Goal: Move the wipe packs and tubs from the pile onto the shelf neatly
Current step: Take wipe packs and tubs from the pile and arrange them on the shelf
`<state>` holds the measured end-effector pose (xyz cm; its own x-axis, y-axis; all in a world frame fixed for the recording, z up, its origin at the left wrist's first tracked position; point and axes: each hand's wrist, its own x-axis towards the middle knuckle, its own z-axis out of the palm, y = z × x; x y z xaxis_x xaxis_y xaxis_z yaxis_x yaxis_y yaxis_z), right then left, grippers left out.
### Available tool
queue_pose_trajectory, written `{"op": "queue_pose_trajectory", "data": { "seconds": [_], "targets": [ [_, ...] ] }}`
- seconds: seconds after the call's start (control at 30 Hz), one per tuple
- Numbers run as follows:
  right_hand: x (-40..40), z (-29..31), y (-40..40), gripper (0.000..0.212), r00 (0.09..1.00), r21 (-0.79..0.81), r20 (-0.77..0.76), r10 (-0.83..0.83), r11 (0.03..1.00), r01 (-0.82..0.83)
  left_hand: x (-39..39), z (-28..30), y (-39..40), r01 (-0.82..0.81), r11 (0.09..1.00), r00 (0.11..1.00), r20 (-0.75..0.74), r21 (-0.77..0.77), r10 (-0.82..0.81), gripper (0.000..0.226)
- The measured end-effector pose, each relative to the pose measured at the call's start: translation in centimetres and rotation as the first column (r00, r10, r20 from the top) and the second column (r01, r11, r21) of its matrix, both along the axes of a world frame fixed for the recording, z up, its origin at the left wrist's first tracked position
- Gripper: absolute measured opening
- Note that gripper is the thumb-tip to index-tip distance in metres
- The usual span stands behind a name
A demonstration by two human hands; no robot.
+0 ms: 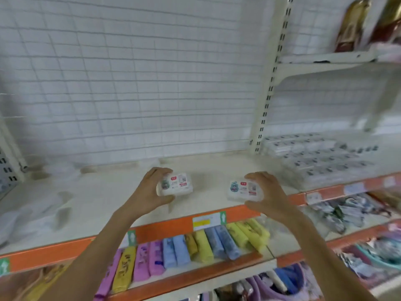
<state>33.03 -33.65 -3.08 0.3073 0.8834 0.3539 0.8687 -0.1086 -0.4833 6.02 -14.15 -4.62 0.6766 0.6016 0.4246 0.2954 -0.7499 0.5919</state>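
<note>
Two small white wipe packs with printed labels are held over the cream shelf (108, 192). My left hand (149, 192) grips the left wipe pack (176, 184) from its left end, fingers over the top and thumb below. My right hand (269, 194) grips the right wipe pack (243, 190) from its right end in the same way. Both packs hover just above the shelf board near its front; whether they touch it is unclear. The pile itself is out of view.
A white wire-grid back panel (141, 83) rises behind the shelf. Rows of flat white packs (314, 157) fill the neighbouring bay at right. An orange price rail (173, 224) edges the shelf; rolled coloured towels (195, 246) lie on the shelf below.
</note>
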Motion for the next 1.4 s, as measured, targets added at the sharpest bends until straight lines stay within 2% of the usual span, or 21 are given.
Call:
{"op": "queue_pose_trajectory", "data": {
  "seconds": [0.27,0.57,0.67,0.77,0.93,1.03,1.13,1.23,1.4],
  "targets": [
    [10.3,-2.5,-18.2,0.066,0.956,-0.012,-0.095,-0.277,0.961,0.277,15.9,-1.7,-12.0,0.226,0.972,0.974,0.005,-0.066,-0.226,0.08],
    [17.1,-5.3,-32.4,0.066,0.865,-0.041,-0.13,-0.484,0.875,0.483,29.7,-3.5,-22.0,0.326,0.938,0.943,-0.033,-0.117,-0.332,0.085],
    [19.0,-6.3,-34.7,0.067,0.842,-0.064,-0.148,-0.518,0.855,0.515,33.4,-3.8,-23.7,0.334,0.932,0.937,-0.054,-0.143,-0.344,0.075],
    [21.3,-7.1,-35.4,0.068,0.828,-0.088,-0.167,-0.535,0.845,0.527,36.4,-3.7,-24.3,0.343,0.932,0.933,-0.077,-0.113,-0.352,0.074],
    [27.2,-6.6,-33.6,0.068,0.848,-0.081,-0.166,-0.503,0.864,0.497,41.9,-2.2,-23.7,0.339,0.93,0.938,-0.031,-0.145,-0.346,0.072],
    [31.7,-5.2,-31.3,0.069,0.882,-0.045,-0.136,-0.452,0.892,0.45,45.6,-0.7,-22.1,0.313,0.939,0.949,0.024,-0.142,-0.313,0.076],
    [36.5,-3.0,-28.7,0.069,0.914,-0.032,-0.13,-0.385,0.923,0.384,49.3,0.6,-19.9,0.274,0.958,0.962,0.04,-0.089,-0.271,0.065],
    [41.0,-0.8,-25.6,0.068,0.947,-0.025,-0.061,-0.315,0.949,0.314,52.6,1.7,-17.4,0.226,0.972,0.974,0.019,-0.062,-0.225,0.06],
    [47.0,2.3,-20.0,0.065,0.981,-0.006,-0.088,-0.176,0.984,0.176,56.8,3.4,-13.7,0.129,0.991,0.991,-0.021,-0.041,-0.13,0.063]
  ]
}}
